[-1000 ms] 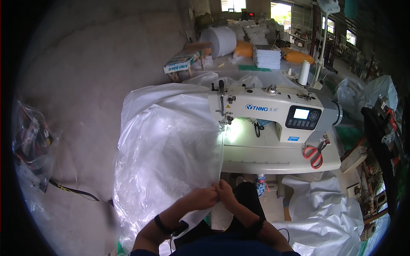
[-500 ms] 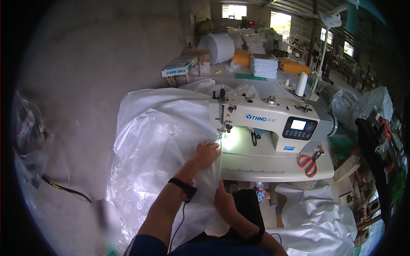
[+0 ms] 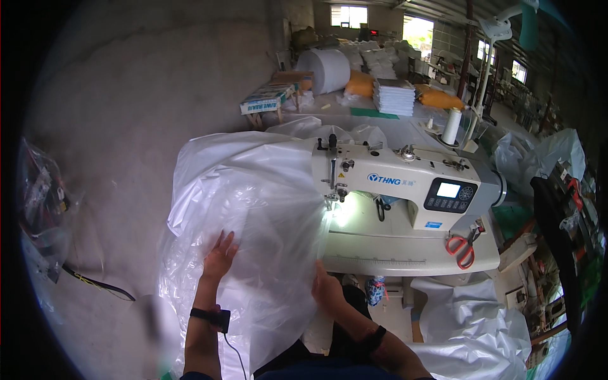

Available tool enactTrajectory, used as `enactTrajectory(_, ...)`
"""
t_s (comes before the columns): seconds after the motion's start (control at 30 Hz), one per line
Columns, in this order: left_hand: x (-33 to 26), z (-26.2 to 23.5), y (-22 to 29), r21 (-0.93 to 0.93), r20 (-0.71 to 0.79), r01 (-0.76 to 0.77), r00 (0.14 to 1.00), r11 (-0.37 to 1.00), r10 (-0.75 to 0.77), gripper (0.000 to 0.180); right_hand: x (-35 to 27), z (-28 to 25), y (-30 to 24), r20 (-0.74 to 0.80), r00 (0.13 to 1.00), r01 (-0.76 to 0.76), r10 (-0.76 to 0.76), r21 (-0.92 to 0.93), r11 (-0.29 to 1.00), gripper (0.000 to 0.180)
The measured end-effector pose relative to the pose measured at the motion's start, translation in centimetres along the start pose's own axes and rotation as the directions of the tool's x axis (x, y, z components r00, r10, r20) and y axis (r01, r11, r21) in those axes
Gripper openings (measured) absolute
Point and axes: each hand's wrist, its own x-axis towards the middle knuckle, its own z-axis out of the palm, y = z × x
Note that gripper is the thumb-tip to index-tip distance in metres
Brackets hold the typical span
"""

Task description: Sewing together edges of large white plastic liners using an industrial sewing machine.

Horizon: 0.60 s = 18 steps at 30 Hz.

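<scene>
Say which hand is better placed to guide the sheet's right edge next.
Probably the right hand: it holds the white sheet at that edge, nearer the sewing machine; the left hand is open over the sheet, farther left.

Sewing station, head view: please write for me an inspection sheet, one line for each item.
Surface: pale sewing table, ruler marks along its near edge.
Job's things: white plastic sheet reaching the lit needle area of the sewing machine.
Clutter: red-handled scissors near the table's right end.
Grips: left grip open, spread over the sheet; right grip seems to pinch the sheet's right edge.
Cables: thin cable from the left wrist device; black cable with yellow wire at far left.
Surroundings: white roll, orange sacks and a white stack behind the machine.
</scene>
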Motion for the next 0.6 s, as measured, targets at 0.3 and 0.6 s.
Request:
enactTrajectory(0.3, 9.9, 4.3, -5.2, 0.008, 0.036, -0.116, 0.993, 0.993, 0.115, 0.045, 6.2, -2.3, 0.1, 0.078, 0.993, -0.058, 0.087, -0.315, 0.947, 0.046)
enactTrajectory(0.6, 15.2, 5.2, -4.4, 0.127, 0.040, -0.289, 0.957, 0.949, 0.286, 0.044, 11.9, -2.9, 0.6, 0.090, 0.994, -0.002, 0.055, -0.500, 0.866, 0.040)
